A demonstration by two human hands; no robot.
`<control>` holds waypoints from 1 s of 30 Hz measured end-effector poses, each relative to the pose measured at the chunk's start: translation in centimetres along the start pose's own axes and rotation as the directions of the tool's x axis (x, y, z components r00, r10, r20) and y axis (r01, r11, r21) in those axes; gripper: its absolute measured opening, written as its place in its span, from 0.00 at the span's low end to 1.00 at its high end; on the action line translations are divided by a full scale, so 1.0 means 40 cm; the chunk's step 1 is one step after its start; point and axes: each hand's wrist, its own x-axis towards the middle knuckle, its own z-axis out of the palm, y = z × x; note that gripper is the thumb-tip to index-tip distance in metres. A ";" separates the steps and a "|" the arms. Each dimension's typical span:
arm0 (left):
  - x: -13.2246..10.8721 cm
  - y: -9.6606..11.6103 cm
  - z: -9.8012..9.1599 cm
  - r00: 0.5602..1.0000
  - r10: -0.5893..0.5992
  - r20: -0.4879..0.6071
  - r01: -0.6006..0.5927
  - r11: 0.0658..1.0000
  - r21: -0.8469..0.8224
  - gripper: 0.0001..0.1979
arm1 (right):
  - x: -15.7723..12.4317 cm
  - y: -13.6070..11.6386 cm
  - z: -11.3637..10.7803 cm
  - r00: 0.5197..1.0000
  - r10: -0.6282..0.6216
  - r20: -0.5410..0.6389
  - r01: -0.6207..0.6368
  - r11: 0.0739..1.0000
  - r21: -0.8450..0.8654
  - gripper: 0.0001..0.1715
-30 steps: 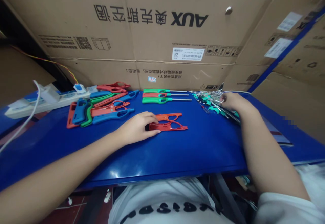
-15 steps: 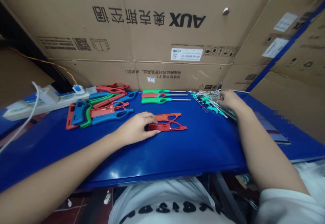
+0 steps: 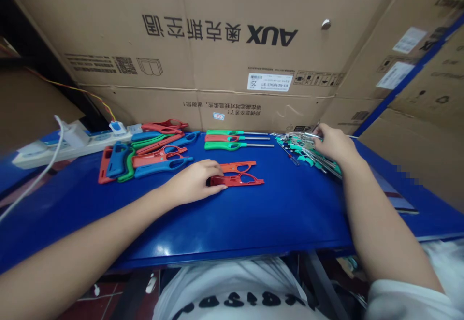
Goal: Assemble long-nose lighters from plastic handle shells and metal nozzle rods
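Note:
My left hand [image 3: 197, 182] is closed over the handle ends of two red lighter casing halves lying side by side on the blue table. The nearer red casing half [image 3: 243, 180] shows its hollow inner side and finger loop; the farther casing half [image 3: 239, 167] is more orange. The grips are partly hidden under my fingers. At the right, my right hand [image 3: 335, 143] reaches over a tangled pile of metal lighter tubes with green parts [image 3: 308, 155]. Its thumb and fingers pinch at a thin metal tube [image 3: 311, 135] on the pile's far side.
Three lighters with metal tubes, including a green lighter [image 3: 224, 145], lie in a row behind the casings. Loose coloured handle shells [image 3: 159, 167] are heaped at the left beside a white power strip [image 3: 72, 148]. A small screwdriver [image 3: 291, 158] lies near the pile. Cardboard [image 3: 217, 68] walls the back.
My right hand has shifted slightly on the pile, its fingertips lifting a little. My left hand stays on the red casing halves. The camera view has tilted slightly.

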 end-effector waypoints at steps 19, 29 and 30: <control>0.000 -0.003 -0.014 0.998 -0.015 0.054 0.012 0.999 0.052 0.11 | -0.022 -0.001 -0.050 0.979 0.182 -0.091 -0.164 0.971 0.176 0.29; 0.000 0.000 -0.031 0.997 -0.059 0.054 0.053 0.993 0.101 0.17 | -0.054 -0.077 -0.019 0.948 -0.216 -0.234 0.297 0.864 0.407 0.26; -0.001 0.001 -0.025 0.998 -0.066 0.004 0.065 0.994 0.092 0.21 | -0.065 -0.098 -0.015 0.938 -0.266 -0.220 0.336 0.851 0.404 0.24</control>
